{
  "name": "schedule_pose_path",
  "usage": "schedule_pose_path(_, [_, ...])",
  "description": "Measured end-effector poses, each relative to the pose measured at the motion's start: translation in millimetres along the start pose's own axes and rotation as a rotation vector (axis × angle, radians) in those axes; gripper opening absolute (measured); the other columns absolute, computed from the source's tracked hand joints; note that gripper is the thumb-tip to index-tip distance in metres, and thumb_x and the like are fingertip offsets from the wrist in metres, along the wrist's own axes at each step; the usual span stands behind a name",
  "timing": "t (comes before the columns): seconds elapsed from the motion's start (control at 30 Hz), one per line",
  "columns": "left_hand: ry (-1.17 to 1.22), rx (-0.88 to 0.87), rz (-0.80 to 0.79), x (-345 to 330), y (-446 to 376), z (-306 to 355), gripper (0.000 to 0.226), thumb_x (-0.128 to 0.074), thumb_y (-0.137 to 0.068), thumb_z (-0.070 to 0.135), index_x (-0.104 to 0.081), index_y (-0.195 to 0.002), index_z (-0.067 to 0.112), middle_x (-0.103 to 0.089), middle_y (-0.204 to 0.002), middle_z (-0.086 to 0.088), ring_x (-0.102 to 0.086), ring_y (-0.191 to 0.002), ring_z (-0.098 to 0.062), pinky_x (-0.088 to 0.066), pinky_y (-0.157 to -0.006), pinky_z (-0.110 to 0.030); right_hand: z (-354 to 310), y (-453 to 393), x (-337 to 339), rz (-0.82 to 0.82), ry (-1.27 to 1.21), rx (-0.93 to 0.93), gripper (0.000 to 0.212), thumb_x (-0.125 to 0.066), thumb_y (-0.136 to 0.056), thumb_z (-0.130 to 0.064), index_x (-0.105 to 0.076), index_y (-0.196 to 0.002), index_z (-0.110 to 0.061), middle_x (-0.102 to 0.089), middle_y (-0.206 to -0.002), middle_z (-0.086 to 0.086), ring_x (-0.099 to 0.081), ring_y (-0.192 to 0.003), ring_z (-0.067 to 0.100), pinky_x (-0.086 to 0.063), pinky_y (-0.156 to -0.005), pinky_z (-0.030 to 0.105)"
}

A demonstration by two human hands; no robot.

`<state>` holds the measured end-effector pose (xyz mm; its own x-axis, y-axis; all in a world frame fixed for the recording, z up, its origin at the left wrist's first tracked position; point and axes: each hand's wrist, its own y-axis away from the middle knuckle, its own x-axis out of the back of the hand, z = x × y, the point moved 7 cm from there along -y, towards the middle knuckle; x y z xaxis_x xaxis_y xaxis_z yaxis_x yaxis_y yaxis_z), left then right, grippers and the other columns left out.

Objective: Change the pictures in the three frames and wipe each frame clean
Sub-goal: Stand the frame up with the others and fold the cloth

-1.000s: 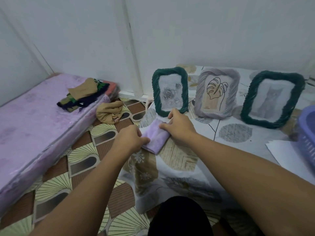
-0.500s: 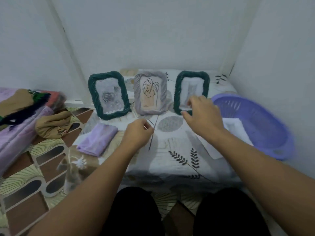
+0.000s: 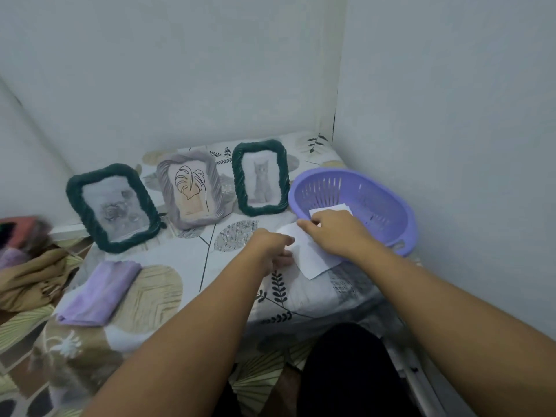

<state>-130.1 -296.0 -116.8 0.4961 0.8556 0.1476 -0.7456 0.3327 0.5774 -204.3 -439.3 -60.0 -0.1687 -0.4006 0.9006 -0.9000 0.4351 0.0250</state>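
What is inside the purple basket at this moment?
Inside the purple basket one white sheet of paper shows near its front rim. The right hand covers the sheet's lower part, so I cannot tell whether more sheets lie under it. The rest of the basket shows only its slotted wall.

three frames [image 3: 192,192] stand in a row across the back of the cloth [image 3: 186,260], near the wall; basket [image 3: 388,206] fills the right corner, just beside the cat frame [image 3: 260,182]; open cloth between frames and folded rag [image 3: 99,293]; clothes pile [image 3: 27,278] crowds the left edge
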Motion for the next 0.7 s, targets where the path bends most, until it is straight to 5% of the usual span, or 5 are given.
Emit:
schedule_pose_path(0.17, [0.088, 0.043, 0.015, -12.3, -4.7, -2.9, 0.039, -0.065, -0.097, 0.005, -0.048, -0.132, 0.004, -0.068, -0.116, -0.020, -0.065, -0.070, -0.022, -0.047, -0.036, -0.021, 1.8, 0.4, 1.6, 0.005, -0.010, 0.009, 0.057, -0.042, -0.100, -0.062, -0.067, -0.084, -0.013, -0.065, -0.081, 0.001, -0.059, -0.080, 0.019, -0.040, -0.060, 0.033])
schedule_pose_path(0.33, [0.119, 0.126, 0.002, -25.9, -11.5, -9.2, 0.008, -0.064, -0.099, 0.012, -0.058, -0.103, 0.009, -0.055, -0.075, -0.004, -0.049, -0.060, -0.011, -0.040, -0.050, -0.018, 0.4, -0.7, 1.8, -0.001, -0.030, 0.026, 0.059, -0.043, -0.101, -0.061, -0.067, -0.085, -0.010, -0.065, -0.079, 0.003, -0.060, -0.080, 0.023, -0.046, -0.067, 0.037])
schedule_pose_path(0.43, [0.069, 0.084, -0.012, -36.1, -15.0, -6.2, 0.023, -0.060, -0.101, 0.008, -0.054, -0.078, 0.008, -0.050, -0.068, -0.005, -0.045, -0.056, -0.014, -0.039, -0.045, -0.019, 0.7, -0.6, 3.4, 0.001, -0.037, 0.034, 0.056, -0.043, -0.101, -0.060, -0.066, -0.081, -0.012, -0.064, -0.078, 0.002, -0.060, -0.080, 0.022, -0.042, -0.064, 0.035])
schedule_pose_path(0.57, [0.090, 0.025, 0.007, -45.4, -21.2, -1.9, 0.006, -0.061, -0.095, -0.003, -0.065, -0.098, 0.002, -0.064, -0.081, -0.014, -0.062, -0.067, -0.025, -0.051, -0.052, -0.030, 2.1, -0.1, 3.7, 0.006, -0.066, 0.037, 0.057, -0.045, -0.101, -0.059, -0.063, -0.076, -0.011, -0.060, -0.072, 0.002, -0.059, -0.077, 0.023, -0.039, -0.059, 0.034])
schedule_pose_path(0.7, [0.196, 0.069, 0.028, -45.4, -30.4, -15.1, 0.024, -0.060, -0.096, -0.004, -0.064, -0.120, -0.007, -0.070, -0.102, -0.021, -0.067, -0.084, -0.033, -0.058, -0.070, -0.045, 2.8, -0.5, 3.6, -0.009, -0.090, 0.025, 0.055, -0.046, -0.100, -0.060, -0.063, -0.075, -0.014, -0.061, -0.073, 0.000, -0.059, -0.078, 0.022, -0.039, -0.061, 0.034])
